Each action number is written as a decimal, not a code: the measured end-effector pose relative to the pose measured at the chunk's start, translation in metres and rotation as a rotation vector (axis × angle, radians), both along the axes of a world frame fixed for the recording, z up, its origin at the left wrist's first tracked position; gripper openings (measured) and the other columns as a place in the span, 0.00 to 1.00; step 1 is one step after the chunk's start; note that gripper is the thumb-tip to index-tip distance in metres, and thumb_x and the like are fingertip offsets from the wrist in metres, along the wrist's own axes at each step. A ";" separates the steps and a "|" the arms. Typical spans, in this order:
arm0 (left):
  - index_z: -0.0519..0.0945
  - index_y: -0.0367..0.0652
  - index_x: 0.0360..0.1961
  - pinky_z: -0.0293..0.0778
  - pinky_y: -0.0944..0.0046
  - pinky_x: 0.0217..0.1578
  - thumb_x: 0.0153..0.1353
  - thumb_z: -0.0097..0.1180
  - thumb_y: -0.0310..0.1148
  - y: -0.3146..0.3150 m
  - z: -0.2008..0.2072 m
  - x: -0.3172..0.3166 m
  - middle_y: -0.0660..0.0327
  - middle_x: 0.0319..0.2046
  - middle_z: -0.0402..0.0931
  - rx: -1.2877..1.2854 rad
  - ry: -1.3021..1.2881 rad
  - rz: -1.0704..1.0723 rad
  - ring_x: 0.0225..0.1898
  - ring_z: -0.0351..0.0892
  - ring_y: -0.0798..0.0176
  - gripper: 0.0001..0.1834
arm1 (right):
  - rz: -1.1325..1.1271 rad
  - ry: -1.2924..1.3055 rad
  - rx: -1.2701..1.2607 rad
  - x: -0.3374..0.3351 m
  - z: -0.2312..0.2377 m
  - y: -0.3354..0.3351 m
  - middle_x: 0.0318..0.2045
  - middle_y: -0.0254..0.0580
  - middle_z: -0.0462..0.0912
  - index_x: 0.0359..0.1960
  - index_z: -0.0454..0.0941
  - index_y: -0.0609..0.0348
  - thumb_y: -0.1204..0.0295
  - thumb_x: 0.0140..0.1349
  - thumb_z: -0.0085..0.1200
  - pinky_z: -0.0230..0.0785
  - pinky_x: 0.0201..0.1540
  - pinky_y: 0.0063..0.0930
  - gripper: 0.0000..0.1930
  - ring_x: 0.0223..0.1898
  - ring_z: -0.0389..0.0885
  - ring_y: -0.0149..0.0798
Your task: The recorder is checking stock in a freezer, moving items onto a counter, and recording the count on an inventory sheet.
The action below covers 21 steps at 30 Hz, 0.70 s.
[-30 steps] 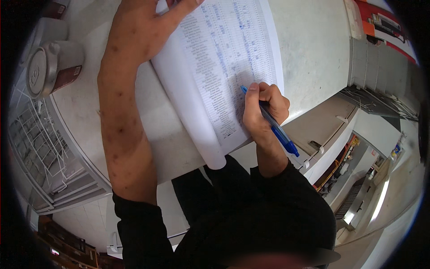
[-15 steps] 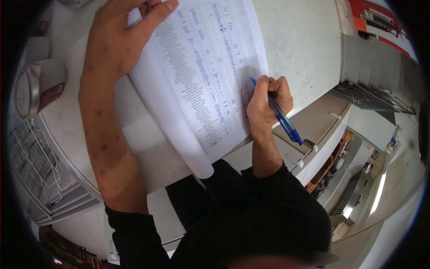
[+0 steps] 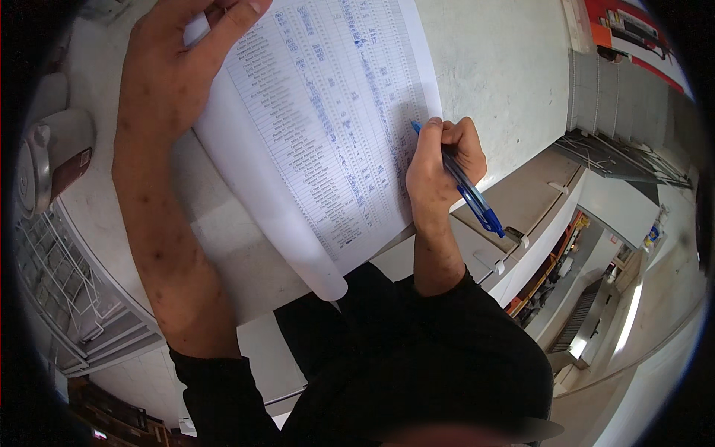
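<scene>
I saw the right hand (image 3: 436, 173) pinch a blue pen (image 3: 477, 197) in its fingers (image 3: 468, 140) at the counter's (image 3: 499, 82) printed sheet (image 3: 287, 112), its handwritten blue entries (image 3: 316, 100) part-done, gaps left, but couldn't tell whether the left hand (image 3: 170, 71) gripped.

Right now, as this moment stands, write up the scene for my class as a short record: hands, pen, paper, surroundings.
Left hand: at the paper's upper left, thumb over its edge; other fingers partly hidden
Right hand: grips a blue ballpoint pen
Pen tip: over the sheet near its right edge; contact unclear
Paper: printed list sheet with blue handwritten columns; curled page along its left side
Surface: pale countertop
Far left: lidded container, brown label; white wire rack below in the picture
</scene>
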<state>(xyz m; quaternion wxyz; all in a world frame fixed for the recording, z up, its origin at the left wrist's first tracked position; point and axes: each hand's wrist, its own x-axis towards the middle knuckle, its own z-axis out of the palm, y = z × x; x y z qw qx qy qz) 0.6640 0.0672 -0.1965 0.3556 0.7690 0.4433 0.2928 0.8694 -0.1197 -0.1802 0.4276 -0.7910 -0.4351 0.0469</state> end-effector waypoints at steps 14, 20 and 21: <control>0.80 0.39 0.35 0.66 0.68 0.40 0.60 0.59 0.40 0.003 0.010 0.002 0.60 0.31 0.73 0.038 0.013 -0.001 0.36 0.71 0.65 0.14 | -0.195 0.620 0.415 0.002 0.011 0.001 0.12 0.29 0.62 0.21 0.53 0.53 0.84 0.60 0.46 0.50 0.12 0.16 0.17 0.14 0.55 0.18; 0.78 0.38 0.23 0.65 0.61 0.33 0.54 0.63 0.35 -0.004 0.011 0.012 0.58 0.21 0.74 0.067 -0.083 -0.037 0.29 0.67 0.58 0.11 | -0.124 0.618 0.400 0.005 0.000 -0.007 0.13 0.30 0.63 0.21 0.54 0.54 0.83 0.61 0.47 0.50 0.12 0.17 0.16 0.13 0.55 0.19; 0.78 0.38 0.23 0.65 0.61 0.33 0.54 0.63 0.35 -0.004 0.013 0.010 0.58 0.21 0.74 0.094 -0.080 -0.033 0.29 0.67 0.58 0.11 | -0.100 0.619 0.403 0.004 -0.001 -0.006 0.13 0.30 0.64 0.21 0.55 0.53 0.83 0.61 0.47 0.50 0.12 0.18 0.16 0.13 0.55 0.19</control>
